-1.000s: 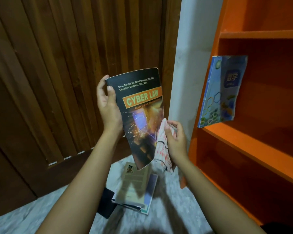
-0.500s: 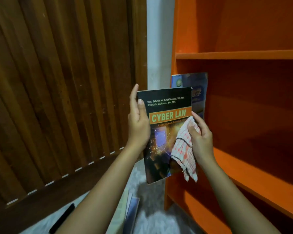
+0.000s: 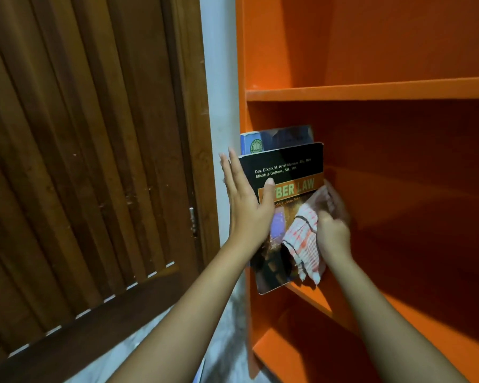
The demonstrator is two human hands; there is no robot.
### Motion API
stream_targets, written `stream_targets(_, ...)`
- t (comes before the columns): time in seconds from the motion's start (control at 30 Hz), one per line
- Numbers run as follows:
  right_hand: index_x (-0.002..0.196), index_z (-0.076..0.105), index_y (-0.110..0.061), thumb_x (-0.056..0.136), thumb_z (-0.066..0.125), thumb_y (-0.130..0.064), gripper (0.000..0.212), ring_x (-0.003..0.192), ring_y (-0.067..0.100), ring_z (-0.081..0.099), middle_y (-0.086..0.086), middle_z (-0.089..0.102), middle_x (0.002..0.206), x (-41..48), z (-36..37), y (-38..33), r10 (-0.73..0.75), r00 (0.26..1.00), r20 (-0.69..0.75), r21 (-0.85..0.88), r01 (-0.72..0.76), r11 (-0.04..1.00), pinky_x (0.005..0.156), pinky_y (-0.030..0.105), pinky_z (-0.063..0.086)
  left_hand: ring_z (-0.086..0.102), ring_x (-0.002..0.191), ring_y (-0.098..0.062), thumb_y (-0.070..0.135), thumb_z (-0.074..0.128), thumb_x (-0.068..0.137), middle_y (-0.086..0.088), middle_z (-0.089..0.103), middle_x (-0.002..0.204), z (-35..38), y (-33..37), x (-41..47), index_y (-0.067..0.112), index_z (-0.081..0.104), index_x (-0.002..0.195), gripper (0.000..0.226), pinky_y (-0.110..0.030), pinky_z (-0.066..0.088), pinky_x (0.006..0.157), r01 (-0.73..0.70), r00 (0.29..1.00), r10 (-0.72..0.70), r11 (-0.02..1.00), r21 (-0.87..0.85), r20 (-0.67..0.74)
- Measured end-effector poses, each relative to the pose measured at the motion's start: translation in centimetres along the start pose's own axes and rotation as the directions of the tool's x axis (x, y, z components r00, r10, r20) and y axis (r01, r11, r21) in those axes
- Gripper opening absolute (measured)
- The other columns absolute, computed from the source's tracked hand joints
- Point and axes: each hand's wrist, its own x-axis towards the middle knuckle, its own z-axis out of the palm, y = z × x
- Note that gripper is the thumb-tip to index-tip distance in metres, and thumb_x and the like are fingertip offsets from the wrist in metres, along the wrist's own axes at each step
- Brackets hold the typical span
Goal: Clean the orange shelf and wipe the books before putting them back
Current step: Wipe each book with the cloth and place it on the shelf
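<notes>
left hand [image 3: 246,211]: fingers straight, thumb spread | right hand [image 3: 333,233]: fingers curled round cloth [image 3: 302,240] | 2 arms outstretched

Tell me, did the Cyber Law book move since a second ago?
Yes. The Cyber Law book went right, from in front of the wooden door to the orange shelf, its left side, in front of the blue book.
</notes>
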Motion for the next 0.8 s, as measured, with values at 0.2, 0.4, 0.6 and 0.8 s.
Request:
stream_targets(0.2, 0.132, 0.048, -0.013, 0.098, 0.045, -0.02, 0.034, 0.098, -0.004, 0.057, -0.013, 0.054, 0.115, 2.1, 0.7, -0.6, -0.31, 0.948, -0.073, 0.304, 0.317, 0.898, 0.065, 0.001, 0.044, -0.015, 0.132, -0.006, 0.015, 0.055, 0.094, -0.006, -0.02, 0.156, 0.8, -1.1, 1.1, 0.034, -0.008, 0.137, 0.078, 0.016, 0.001, 0.083, -0.015, 1.0, 0.014, 0.999, 0.046, 0.026)
stream_targets(0.4, 0.135, 0.044, -0.008, 0.098, 0.043, -0.014, 0.037, 0.116, 0.009, 0.047, 0.0, 0.047, 0.131, 4.7, 2.6, 1.3, -0.33, 0.932, -0.147, 0.326, 0.361, 0.874, 0.079, 0.003, 0.045, -0.02, 0.141, -0.012, 0.018, 0.053, 0.095, -0.007, -0.023, 0.156, 1.1, -1.8, 1.7, 0.033, -0.018, 0.139, 0.085, -0.006, -0.018, 0.101, -0.081, 0.991, 0.065, 0.986, 0.143, 0.118)
stream_targets(0.6, 0.138, 0.039, -0.006, 0.098, 0.043, -0.009, 0.04, 0.124, 0.014, 0.044, 0.005, 0.044, 0.139, 5.6, 3.7, 2.3, -0.336, 0.94, -0.06, 0.312, 0.337, 0.888, 0.083, 0.005, 0.043, 0.005, 0.146, -0.018, 0.011, 0.05, 0.095, -0.009, -0.003, 0.158, 0.9, -2.9, 1.8, 0.034, -0.013, 0.142, 0.082, 0.008, 0.017, 0.094, -0.095, 0.99, 0.085, 0.992, 0.083, 0.112)
stream_targets(0.8, 0.14, 0.038, -0.01, 0.097, 0.043, -0.007, 0.043, 0.127, 0.017, 0.045, 0.009, 0.044, 0.143, 5.3, 3.6, 2.9, -0.336, 0.941, 0.048, 0.261, 0.313, 0.913, 0.088, 0.011, 0.044, 0.014, 0.145, -0.021, 0.009, 0.051, 0.095, -0.008, 0.005, 0.157, 1.0, -3.4, 1.9, 0.039, -0.01, 0.14, 0.081, 0.013, 0.02, 0.085, -0.087, 0.992, 0.082, 0.995, 0.042, 0.098)
